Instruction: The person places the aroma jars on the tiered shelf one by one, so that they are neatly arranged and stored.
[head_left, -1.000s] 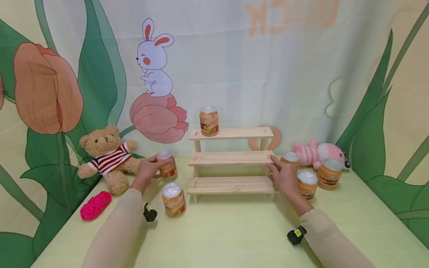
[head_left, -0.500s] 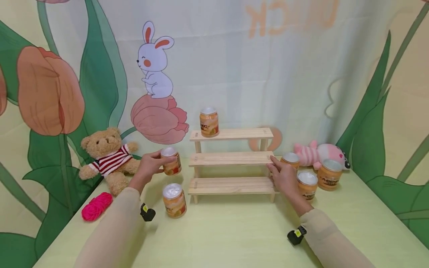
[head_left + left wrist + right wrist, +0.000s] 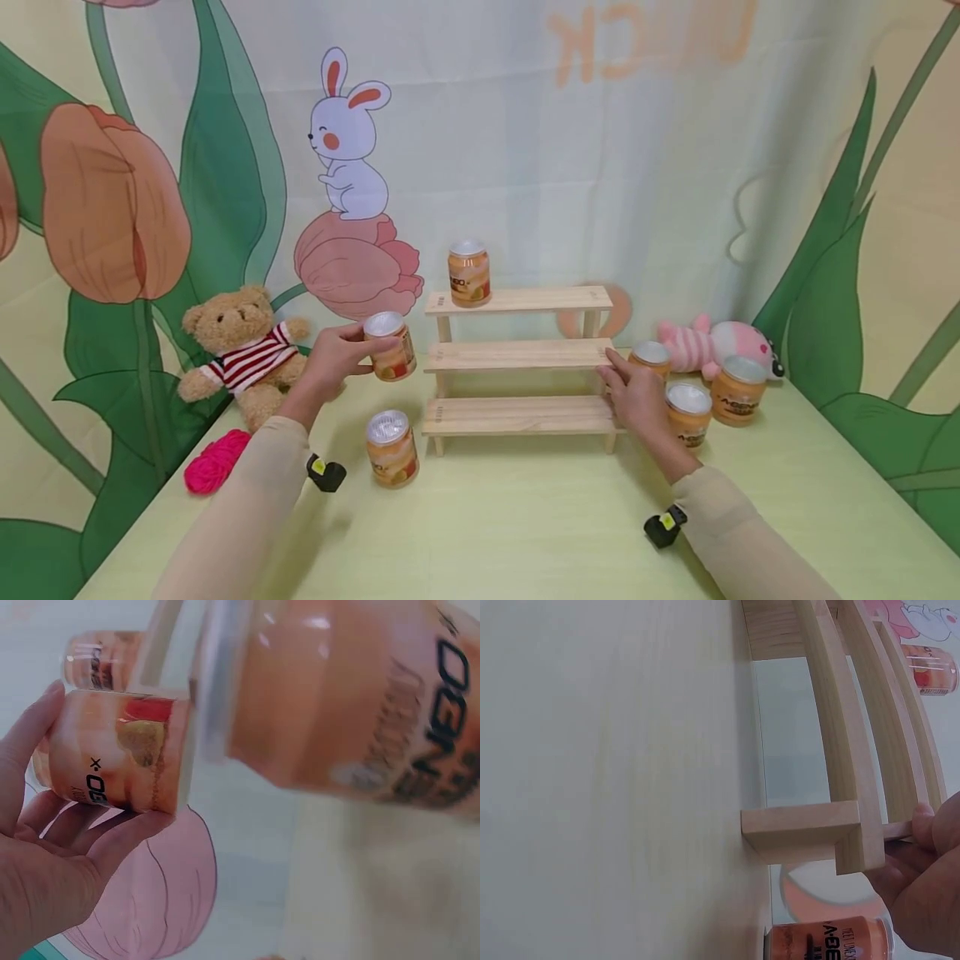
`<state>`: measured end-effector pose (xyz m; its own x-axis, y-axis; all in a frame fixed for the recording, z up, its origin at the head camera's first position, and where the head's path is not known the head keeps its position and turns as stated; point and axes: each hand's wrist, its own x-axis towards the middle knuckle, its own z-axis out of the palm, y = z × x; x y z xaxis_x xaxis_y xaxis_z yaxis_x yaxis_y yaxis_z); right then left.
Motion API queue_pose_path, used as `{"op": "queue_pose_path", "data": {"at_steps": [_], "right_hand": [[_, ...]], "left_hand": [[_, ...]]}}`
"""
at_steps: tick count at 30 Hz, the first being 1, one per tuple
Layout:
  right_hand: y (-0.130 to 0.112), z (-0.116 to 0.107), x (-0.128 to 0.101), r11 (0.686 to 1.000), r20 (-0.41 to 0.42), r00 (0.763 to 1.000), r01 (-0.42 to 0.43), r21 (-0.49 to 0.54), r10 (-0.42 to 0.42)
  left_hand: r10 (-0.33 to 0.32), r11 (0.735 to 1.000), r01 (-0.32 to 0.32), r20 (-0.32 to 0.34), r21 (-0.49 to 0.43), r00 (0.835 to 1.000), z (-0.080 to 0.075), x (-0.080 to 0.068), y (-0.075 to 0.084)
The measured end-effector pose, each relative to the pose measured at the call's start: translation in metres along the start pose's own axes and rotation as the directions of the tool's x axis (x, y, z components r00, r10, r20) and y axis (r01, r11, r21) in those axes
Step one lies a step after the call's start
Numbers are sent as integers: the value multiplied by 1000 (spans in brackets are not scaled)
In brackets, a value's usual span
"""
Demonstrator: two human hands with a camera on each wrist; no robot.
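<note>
My left hand [image 3: 330, 367] grips an orange-labelled can [image 3: 394, 367] with a silver lid, held in the air left of the wooden three-tier rack [image 3: 517, 356]. In the left wrist view, thumb and fingers wrap the sides of this can [image 3: 112, 750]. My right hand [image 3: 637, 396] pinches the right end of the rack's middle tier; the right wrist view shows the hand [image 3: 922, 877] at that end. A similar can [image 3: 469, 279] stands at the left of the top tier. Another can [image 3: 392, 454] stands on the table below my left hand.
Several more cans sit right of the rack, among them a front can [image 3: 688, 417] and an outer can [image 3: 738, 392]. A pink plush toy [image 3: 720, 346] lies behind them. At left are a teddy bear [image 3: 243, 350] and pink yarn [image 3: 216, 462]. A printed curtain [image 3: 517, 150] hangs behind.
My left hand has lifted the can off the table and carried it up and slightly right towards the rack. My right hand has stayed on the middle tier.
</note>
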<state>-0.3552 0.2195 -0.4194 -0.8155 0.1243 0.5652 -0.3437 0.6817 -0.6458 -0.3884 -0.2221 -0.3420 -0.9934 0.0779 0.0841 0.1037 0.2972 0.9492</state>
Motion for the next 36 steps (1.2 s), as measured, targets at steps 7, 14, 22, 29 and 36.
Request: {"op": "queue_pose_path", "data": {"at_steps": [7,14,22,29,36], "right_hand": [[2,-2,1,1000,17,1000,-25,19,25],[1,-2,2,999,18,999,-36,40,36],[1,0,0,998,22,999,-48,52,47],[3,2,-1,996,48,998,-45,80,41],[4,0,0,997,39,999,-30,73,28]], "left_hand": [[26,998,-30,86,46,996,7,-8,22],[92,995,-97,120,32,989,18,-16,43],[116,993,-116,156,-9,981,41,-16,57],[151,988,-146,180,-39,972,60,-8,71],[141,989,-127,210,-81,967,91,-3,93]]}}
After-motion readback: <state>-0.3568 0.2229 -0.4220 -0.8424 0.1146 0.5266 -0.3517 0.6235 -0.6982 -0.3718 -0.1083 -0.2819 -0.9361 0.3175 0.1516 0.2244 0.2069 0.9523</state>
